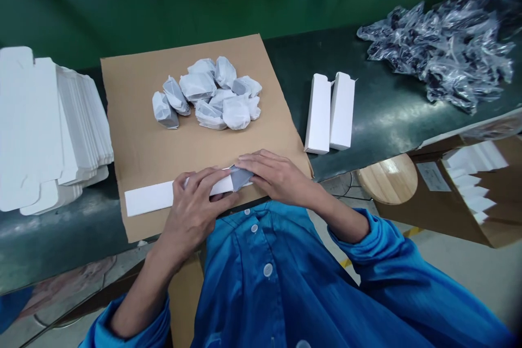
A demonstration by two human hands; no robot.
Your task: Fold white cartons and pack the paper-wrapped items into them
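Note:
A long white carton [149,198] lies along the near edge of the cardboard sheet, its open end to the right. My left hand [191,204] is closed around it near that end. At the opening sits a grey packet in thin translucent wrapping [241,178], partly inside the carton. My right hand [279,175] has its fingers closed over this packet from the right; the fingers cover part of it. Farther back on the cardboard sheet [138,147] is a pile of similar wrapped packets [198,87].
Stacked flat white cartons [30,130] lie at the left. Two formed white cartons [318,114] are on the dark green table [281,60] to the right, with clear plastic bags [452,54] beyond. A round wooden stool [387,179] and a brown box holding white cartons [432,204] stand below right.

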